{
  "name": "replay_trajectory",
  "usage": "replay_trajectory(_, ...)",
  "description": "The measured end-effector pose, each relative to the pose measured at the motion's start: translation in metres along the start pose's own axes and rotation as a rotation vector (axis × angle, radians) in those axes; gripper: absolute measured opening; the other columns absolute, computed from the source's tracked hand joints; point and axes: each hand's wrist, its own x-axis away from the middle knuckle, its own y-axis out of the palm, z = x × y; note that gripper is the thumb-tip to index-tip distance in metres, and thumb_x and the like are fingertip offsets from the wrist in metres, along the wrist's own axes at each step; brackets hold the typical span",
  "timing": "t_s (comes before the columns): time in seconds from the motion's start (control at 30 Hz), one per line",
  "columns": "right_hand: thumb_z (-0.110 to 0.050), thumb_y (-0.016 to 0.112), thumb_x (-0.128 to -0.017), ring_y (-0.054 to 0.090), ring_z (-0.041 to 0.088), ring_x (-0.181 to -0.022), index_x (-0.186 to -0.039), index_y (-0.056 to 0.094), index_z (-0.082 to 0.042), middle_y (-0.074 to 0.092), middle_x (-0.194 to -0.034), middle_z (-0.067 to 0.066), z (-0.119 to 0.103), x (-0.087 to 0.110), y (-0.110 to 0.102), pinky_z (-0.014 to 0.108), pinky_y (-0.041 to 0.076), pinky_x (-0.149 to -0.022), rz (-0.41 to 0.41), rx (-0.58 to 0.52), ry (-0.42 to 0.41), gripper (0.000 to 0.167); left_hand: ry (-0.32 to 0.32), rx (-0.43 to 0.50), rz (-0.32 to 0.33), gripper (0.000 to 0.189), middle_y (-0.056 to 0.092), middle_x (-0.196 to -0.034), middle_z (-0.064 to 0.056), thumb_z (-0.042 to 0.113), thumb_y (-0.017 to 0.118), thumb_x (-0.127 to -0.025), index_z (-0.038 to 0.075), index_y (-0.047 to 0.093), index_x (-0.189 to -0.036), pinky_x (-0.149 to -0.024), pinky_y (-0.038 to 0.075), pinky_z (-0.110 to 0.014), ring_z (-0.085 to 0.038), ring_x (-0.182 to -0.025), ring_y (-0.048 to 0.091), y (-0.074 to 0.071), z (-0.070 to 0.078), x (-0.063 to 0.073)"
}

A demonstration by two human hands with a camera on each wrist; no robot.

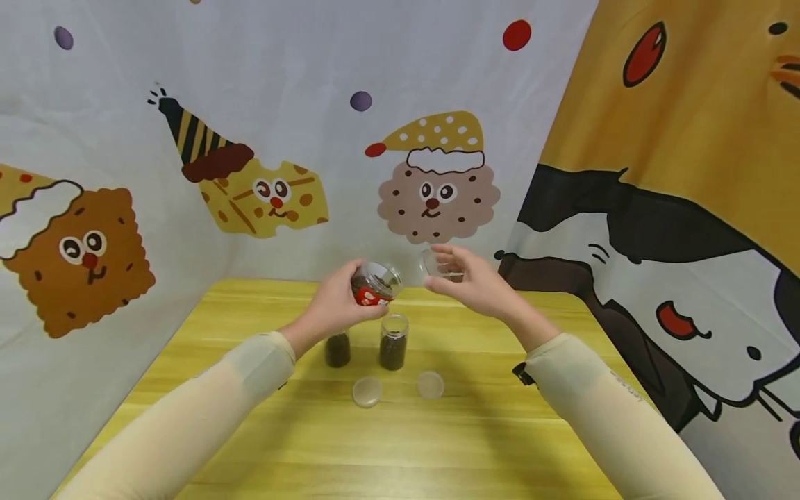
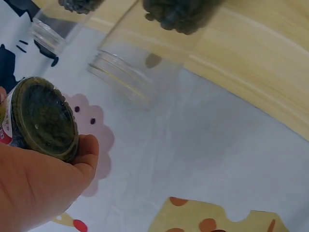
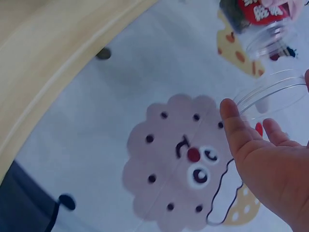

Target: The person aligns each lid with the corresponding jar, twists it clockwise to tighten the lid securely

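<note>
My left hand grips a clear jar with a red label and dark contents, tilted with its mouth to the right. Its dark base faces the camera in the left wrist view. Across a small gap, my right hand holds a clear round piece with a ringed rim between thumb and fingers; I cannot tell whether it is a lid or a small jar. Below stand two clear jars, one in the middle and one to its left, both partly filled with dark bits.
Two round translucent discs, one left and one right, lie on the wooden table nearer me than the jars. A white cloth with cartoon prints hangs behind the table, and a yellow printed cloth hangs at the right.
</note>
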Motion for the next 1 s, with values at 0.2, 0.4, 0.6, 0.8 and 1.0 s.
replay_trajectory(0.2,-0.041,0.075,-0.101,0.054,0.036,-0.147,-0.163,0.043,-0.024,0.053,-0.162,0.014,-0.014,-0.010,0.017,0.055,0.048,-0.120,-0.035,-0.016,-0.068,0.073,0.069,-0.041,-0.009,0.094,0.065,-0.138,-0.009,0.035,0.092,-0.082,0.010,0.043,-0.159,-0.100,0.062,-0.045,-0.027,-0.120,0.068,0.007,0.012,0.002)
replay_trajectory(0.4,-0.038,0.077,-0.101,0.055,0.034,-0.146,-0.163,0.044,-0.023,0.055,-0.159,0.011,-0.017,-0.012,0.025,0.053,0.049,-0.119,-0.079,-0.053,-0.070,0.072,0.113,-0.088,0.005,0.092,0.066,-0.137,-0.008,0.033,0.092,-0.081,0.009,0.046,-0.156,-0.101,0.061,-0.044,-0.026,-0.119,0.067,0.012,0.018,0.003)
replay_trajectory(0.6,-0.035,0.076,-0.101,0.055,0.035,-0.146,-0.163,0.043,-0.021,0.053,-0.160,0.013,-0.018,-0.012,0.027,0.056,0.048,-0.119,-0.093,-0.070,-0.093,0.071,0.130,-0.129,0.003,0.092,0.066,-0.137,-0.009,0.032,0.093,-0.080,0.007,0.047,-0.156,-0.100,0.061,-0.044,-0.026,-0.119,0.067,0.013,0.022,0.004)
replay_trajectory(0.8,-0.033,0.079,-0.099,0.056,0.036,-0.145,-0.163,0.043,-0.018,0.055,-0.159,0.012,-0.017,-0.014,0.027,0.056,0.048,-0.119,-0.101,-0.056,-0.124,0.074,0.140,-0.168,0.005,0.095,0.065,-0.140,-0.011,0.035,0.093,-0.079,0.007,0.047,-0.157,-0.102,0.060,-0.045,-0.027,-0.121,0.066,0.014,0.025,0.004)
replay_trajectory(1.0,-0.028,0.081,-0.098,0.055,0.036,-0.146,-0.163,0.044,-0.019,0.053,-0.160,0.012,-0.017,-0.014,0.026,0.053,0.046,-0.122,-0.116,-0.051,-0.164,0.076,0.155,-0.186,0.008,0.093,0.066,-0.139,-0.009,0.034,0.092,-0.079,0.009,0.048,-0.157,-0.101,0.061,-0.044,-0.027,-0.122,0.065,0.013,0.025,0.004)
